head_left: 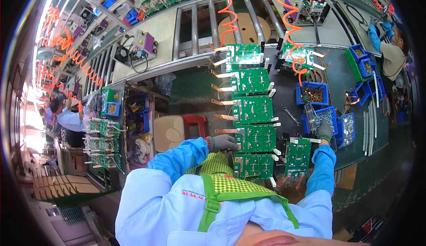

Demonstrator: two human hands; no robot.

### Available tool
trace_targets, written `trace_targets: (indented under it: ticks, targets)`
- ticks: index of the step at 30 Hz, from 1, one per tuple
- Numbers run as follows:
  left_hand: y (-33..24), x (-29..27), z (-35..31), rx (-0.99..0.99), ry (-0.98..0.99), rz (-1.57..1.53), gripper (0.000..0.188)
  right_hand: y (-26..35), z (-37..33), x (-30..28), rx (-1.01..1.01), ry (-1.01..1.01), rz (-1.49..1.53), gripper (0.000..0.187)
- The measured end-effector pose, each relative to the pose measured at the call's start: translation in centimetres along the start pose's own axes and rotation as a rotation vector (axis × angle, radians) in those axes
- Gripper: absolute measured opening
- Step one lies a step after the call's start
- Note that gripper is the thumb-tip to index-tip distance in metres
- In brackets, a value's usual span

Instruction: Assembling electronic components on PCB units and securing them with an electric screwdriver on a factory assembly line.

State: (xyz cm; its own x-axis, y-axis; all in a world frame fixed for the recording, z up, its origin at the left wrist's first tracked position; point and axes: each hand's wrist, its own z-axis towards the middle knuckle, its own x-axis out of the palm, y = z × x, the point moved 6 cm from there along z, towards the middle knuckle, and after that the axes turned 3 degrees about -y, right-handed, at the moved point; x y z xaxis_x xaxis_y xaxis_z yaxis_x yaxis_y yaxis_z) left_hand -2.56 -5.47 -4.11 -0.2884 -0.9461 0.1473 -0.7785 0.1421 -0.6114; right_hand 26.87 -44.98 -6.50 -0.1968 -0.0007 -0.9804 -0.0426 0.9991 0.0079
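My left hand (222,143), in a grey glove, has its fingers at the left edge of a green circuit board (255,138), by a copper strip. The board is one of several lying in a column before me, with copper strips and white posts at their sides. My right hand (325,130), also gloved, reaches into a blue bin (333,112) of small silvery metal parts; its fingertips are hidden there. Left of that hand is a grey power driver (309,116) under an orange coiled hose (293,28). Another green board (297,157) lies left of my right forearm.
A blue bin (326,95) of brass-coloured parts and another blue bin (348,130) of silvery parts stand close by. A wrench (292,116) lies on the dark table. Metal rods (370,128) are at the right. A red stool (195,126) stands left. Other people work farther off.
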Motion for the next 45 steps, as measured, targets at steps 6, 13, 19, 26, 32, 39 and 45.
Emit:
trace_targets:
  ticks: [6, 13, 19, 26, 32, 39, 45]
  targets:
    - [0.1, -0.3, 0.3, -0.006, 0.022, 0.105, 0.026, -2.5, 0.4, 0.1, -0.066, -0.094, -0.019, 0.023]
    - [-2.1, 0.1, -0.4, 1.002, 0.189, 0.808, 0.018, 0.2, -7.7, -15.4, -0.048, -0.436, 0.277, 0.025]
    - [1.6, -0.5, 2.0, -0.016, 0.231, -0.097, 0.013, 16.8, -23.6, -17.6, -0.199, -0.269, 1.299, 0.018]
    - [-0.2, -0.1, 0.0, 0.063, 0.229, -0.163, 0.015, 28.6, -28.1, -6.4, -0.216, -0.071, 0.860, 0.014]
    - [0.1, -0.3, 0.7, 0.164, 0.239, -0.088, 0.016, 28.9, -28.1, -4.1, -0.225, -0.156, 0.714, 0.012]
    - [0.5, 0.0, 0.6, 0.081, 0.223, -0.177, 0.014, 28.6, -27.5, -3.8, -0.225, -0.117, 0.663, 0.019]
    - [0.1, -0.1, 0.3, 0.065, 0.250, -0.260, 0.015, 27.5, -27.7, -3.6, -0.131, 0.012, 0.859, 0.021]
